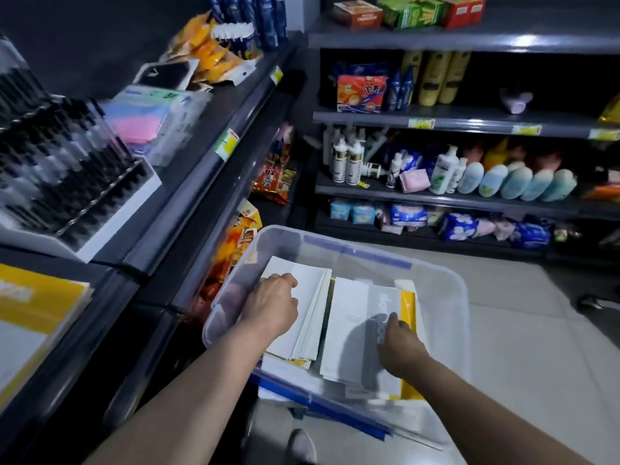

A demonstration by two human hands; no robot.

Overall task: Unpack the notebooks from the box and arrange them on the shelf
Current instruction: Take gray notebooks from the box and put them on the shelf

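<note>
While my left hand [273, 305] clamps a white notebook stack [307, 310] at lower centre, my right hand [401, 344] presses fingers-together on grey-banded, yellow-edged notebooks [355, 330] in the clear box [446, 297].

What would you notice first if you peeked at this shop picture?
First, the clear plastic box low in the middle, full of white and yellow notebooks, with the left hand and the right hand reaching into it. Then the shelves on the right, crowded with bottles and bright packets.
</note>
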